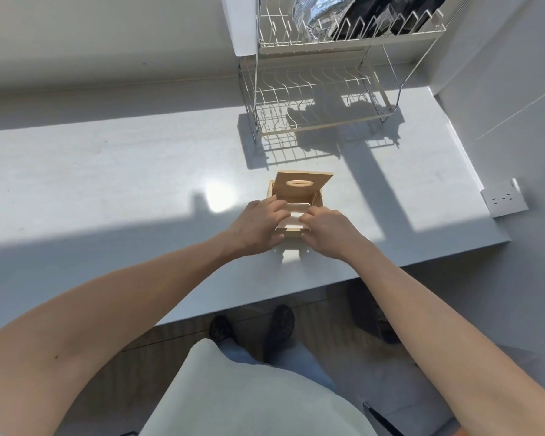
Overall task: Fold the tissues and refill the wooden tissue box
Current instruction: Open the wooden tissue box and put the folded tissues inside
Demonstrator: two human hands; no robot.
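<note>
Wooden tissue box [316, 196] lid up; left hand [258, 226] & right hand [326, 232] fingers curled, pressing tissues [294, 217] in.

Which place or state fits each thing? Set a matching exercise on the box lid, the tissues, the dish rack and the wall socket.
Things:
1. lid
2. tissues
3. dish rack
4. wall socket

Places or states:
A. on the wall, right of the counter
B. inside the wooden box, under both hands
C. raised open, oval slot showing
D. at the back of the counter, foil bag on its top tier

Pairs: 1-C, 2-B, 3-D, 4-A
</note>
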